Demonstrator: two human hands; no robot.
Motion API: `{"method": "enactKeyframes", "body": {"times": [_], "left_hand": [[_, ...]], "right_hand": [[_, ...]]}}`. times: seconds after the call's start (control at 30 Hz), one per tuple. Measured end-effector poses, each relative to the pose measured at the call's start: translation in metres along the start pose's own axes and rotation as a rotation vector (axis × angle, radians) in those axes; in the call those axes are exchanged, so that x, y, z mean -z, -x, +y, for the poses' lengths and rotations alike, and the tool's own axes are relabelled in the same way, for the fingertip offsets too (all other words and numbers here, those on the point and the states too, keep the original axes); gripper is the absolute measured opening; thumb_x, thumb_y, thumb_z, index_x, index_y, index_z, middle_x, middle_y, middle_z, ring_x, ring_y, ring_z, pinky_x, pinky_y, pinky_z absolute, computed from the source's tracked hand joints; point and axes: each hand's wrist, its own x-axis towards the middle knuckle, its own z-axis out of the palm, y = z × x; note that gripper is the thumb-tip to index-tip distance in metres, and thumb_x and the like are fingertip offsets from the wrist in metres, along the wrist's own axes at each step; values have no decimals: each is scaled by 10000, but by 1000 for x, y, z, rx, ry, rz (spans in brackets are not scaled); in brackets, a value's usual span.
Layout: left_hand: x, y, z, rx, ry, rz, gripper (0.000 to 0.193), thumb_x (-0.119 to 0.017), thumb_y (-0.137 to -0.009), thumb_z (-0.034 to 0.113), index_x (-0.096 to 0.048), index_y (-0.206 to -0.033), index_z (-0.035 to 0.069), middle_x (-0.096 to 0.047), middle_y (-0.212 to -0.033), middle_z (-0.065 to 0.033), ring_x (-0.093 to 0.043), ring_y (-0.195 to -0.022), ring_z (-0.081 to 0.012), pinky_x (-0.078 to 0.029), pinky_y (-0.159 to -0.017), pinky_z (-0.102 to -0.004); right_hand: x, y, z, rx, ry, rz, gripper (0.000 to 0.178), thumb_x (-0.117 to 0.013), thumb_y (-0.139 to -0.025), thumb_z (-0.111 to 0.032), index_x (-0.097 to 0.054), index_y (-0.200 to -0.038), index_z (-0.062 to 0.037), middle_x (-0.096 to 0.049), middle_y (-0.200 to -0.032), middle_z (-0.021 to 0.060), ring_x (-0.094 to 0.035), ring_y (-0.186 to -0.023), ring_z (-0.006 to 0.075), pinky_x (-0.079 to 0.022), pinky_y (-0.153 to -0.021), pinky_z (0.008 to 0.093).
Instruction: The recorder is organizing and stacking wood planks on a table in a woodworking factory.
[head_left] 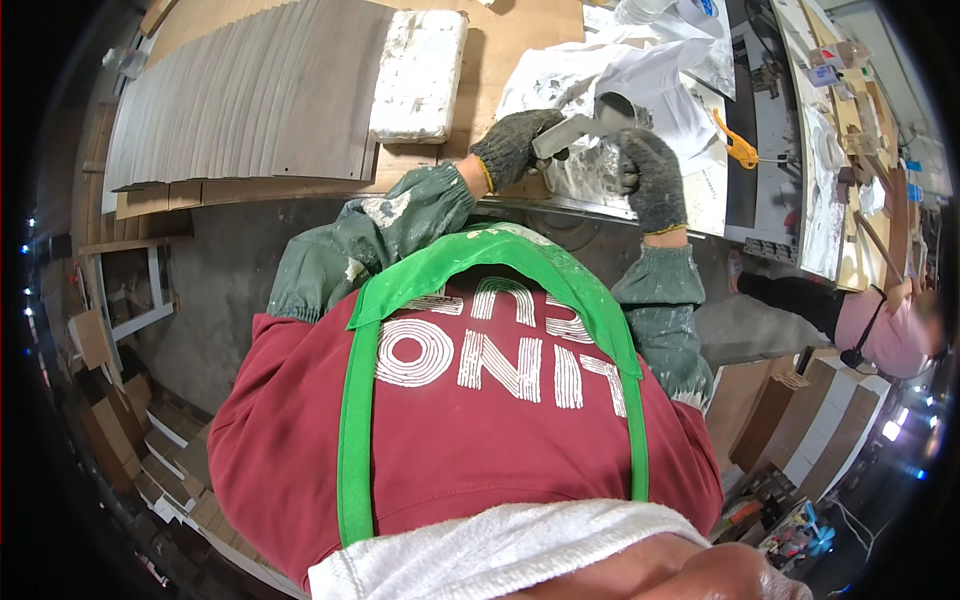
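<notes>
Both my hands wear dark knit gloves and work over crumpled white sheeting smeared with grey at the table's front edge. My left hand is closed on one end of a flat grey blade-like piece, its fingers behind it. The piece reaches toward my right hand, which is curled closed just to its right; what it grips, if anything, is hidden. Just above the hands, a dark round opening shows in the sheeting. Left of my left hand lies a white-smeared block.
A long fanned row of grey-brown boards covers the table's left part. Right of the sheeting lies a yellow-handled tool. Another cluttered bench runs along the right, with a person in pink beside it. Panels stand at lower right.
</notes>
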Motion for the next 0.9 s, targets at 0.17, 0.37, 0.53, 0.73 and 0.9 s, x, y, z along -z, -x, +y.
{"method": "enactKeyframes", "body": {"times": [0.17,0.37,0.53,0.73,0.9], "left_hand": [[-3,5,3,-53,-20,-7,192,-514,-839,155,-581,-993,62,-592,-753,-10,-494,-583,-64,-393,-483,-194],[1,0,-12,-361,-374,67,187,-495,-853,132,-577,-1004,57,-598,-798,-22,-525,-647,-58,-405,-507,-175],[-1,6,-6,-103,26,42,191,-463,-871,121,-571,-1009,45,-591,-790,-26,-519,-638,-52,-397,-487,-159],[-2,5,-8,-73,104,18,200,-448,-898,154,-546,-1033,44,-576,-761,-60,-477,-490,-67,-359,-372,-171],[-2,3,-10,211,719,22,244,-415,-921,201,-513,-1067,33,-561,-740,-95,-428,-364,-98,-314,-285,-190]], "right_hand": [[20,-9,4,-31,-72,14,128,-615,-825,-135,-585,-921,-55,-428,-573,-40,-350,-417,45,-276,-360,182],[-7,9,7,-26,-73,21,108,-600,-838,-158,-571,-890,-68,-402,-557,-45,-341,-419,48,-260,-362,191],[17,-3,15,14,-176,61,125,-643,-805,-126,-579,-875,-45,-460,-563,-1,-397,-400,78,-305,-340,207],[-5,8,24,21,-49,-10,108,-614,-823,-128,-575,-864,-36,-439,-551,-10,-373,-399,71,-294,-342,201],[12,-2,25,12,-259,-5,89,-583,-853,-171,-532,-822,-104,-389,-566,-44,-337,-441,48,-257,-376,188]]}}
